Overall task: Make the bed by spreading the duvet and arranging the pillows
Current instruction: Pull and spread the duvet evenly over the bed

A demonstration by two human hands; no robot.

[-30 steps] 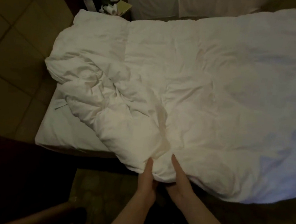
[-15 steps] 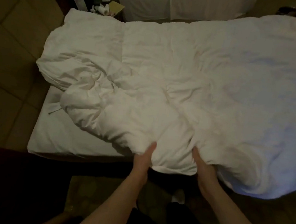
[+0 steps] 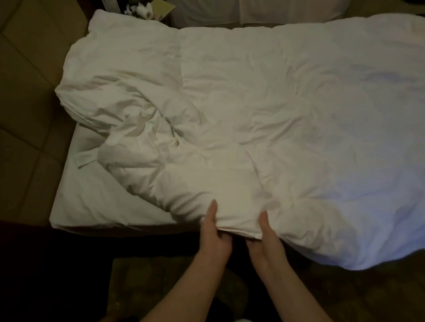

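Both hands grip the near edge of the white duvet (image 3: 275, 120): the left hand (image 3: 216, 235) and right hand (image 3: 267, 244) each lay a thumb on top with fingers curled under the hem, close together. The duvet covers most of the bed, smooth on the right, bunched and creased at the left, where bare sheet (image 3: 93, 201) shows. Beyond stands a cluttered bedside table (image 3: 145, 6); its contents are too dim to tell.

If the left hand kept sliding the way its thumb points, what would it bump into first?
Probably the rumpled fold of the duvet, just beyond the left hand, which pinches the duvet's near edge. Depth is hard to judge.
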